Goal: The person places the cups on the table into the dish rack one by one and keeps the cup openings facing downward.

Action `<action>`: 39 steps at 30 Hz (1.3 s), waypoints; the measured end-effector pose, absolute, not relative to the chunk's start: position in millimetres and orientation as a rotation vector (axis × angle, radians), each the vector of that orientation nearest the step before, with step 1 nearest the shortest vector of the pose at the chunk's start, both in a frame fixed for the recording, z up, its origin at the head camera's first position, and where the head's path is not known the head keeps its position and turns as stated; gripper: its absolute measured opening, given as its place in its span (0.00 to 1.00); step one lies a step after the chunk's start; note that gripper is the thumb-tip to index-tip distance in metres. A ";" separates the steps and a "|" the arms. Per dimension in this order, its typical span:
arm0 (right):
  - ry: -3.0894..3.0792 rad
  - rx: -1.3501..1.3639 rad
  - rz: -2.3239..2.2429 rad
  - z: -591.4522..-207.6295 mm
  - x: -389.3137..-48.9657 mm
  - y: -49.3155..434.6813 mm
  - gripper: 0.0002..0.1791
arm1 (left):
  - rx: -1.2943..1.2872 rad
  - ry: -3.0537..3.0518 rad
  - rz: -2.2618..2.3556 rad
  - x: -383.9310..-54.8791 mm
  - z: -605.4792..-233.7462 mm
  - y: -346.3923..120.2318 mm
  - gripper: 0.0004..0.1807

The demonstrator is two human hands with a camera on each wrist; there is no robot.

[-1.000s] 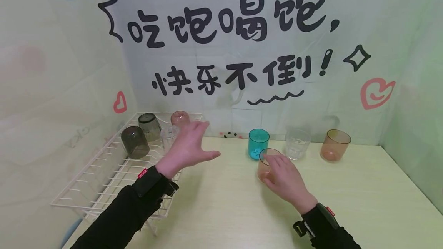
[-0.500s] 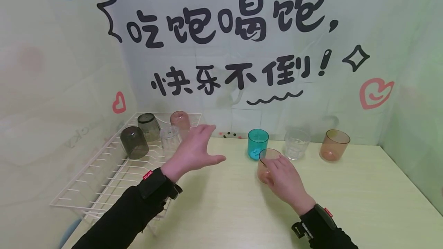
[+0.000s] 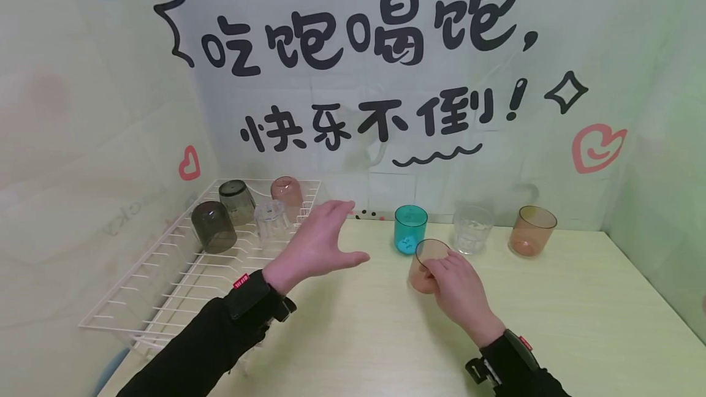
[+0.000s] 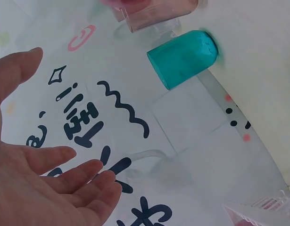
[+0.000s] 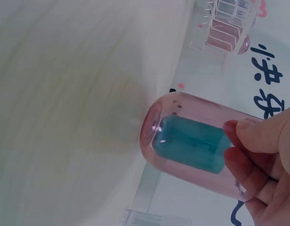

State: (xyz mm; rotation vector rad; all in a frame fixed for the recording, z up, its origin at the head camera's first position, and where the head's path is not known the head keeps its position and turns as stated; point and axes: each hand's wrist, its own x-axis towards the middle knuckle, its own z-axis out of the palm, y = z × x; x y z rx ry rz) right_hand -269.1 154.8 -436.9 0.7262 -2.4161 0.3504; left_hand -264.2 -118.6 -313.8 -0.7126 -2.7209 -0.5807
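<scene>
A clear pinkish-amber glass cup (image 3: 425,276) is pinched near its rim by the fingers and thumb of my right hand (image 3: 462,294). The right wrist view shows the same pink cup (image 5: 196,181) close up, with a turquoise cup (image 5: 192,143) visible through its wall. That turquoise cup (image 3: 410,230) stands just behind it in the head view. My left hand (image 3: 315,242) holds nothing, its thumb spread away from the fingers, in the air beside the white wire rack (image 3: 187,299). Seen from the left wrist, the left palm (image 4: 45,188) faces up with relaxed fingers.
On the rack, two dark grey cups (image 3: 214,228), a clear cup (image 3: 270,219) and a pink cup (image 3: 287,192) sit upside down. A clear glass (image 3: 473,231) and an amber cup (image 3: 532,231) stand on the pale table (image 3: 579,305) at the back right, near the wall.
My left hand has moved right, away from the rack's cups. My right fingers have drawn together on the pink cup's rim, and the cup has shifted very slightly.
</scene>
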 end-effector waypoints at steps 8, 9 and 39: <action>-2.397 0.694 0.434 -428.8 -260.6 155.6 0.14 | -0.751 -2.694 -0.579 -259.4 -314.4 -114.7 0.49; -2.382 0.697 0.445 -426.8 -259.6 155.7 0.14 | -0.757 -2.692 -0.578 -259.0 -314.5 -114.3 0.49; -2.125 0.725 0.764 -387.5 -244.0 159.2 0.16 | -0.836 -2.593 -0.721 -250.0 -312.6 -105.6 0.50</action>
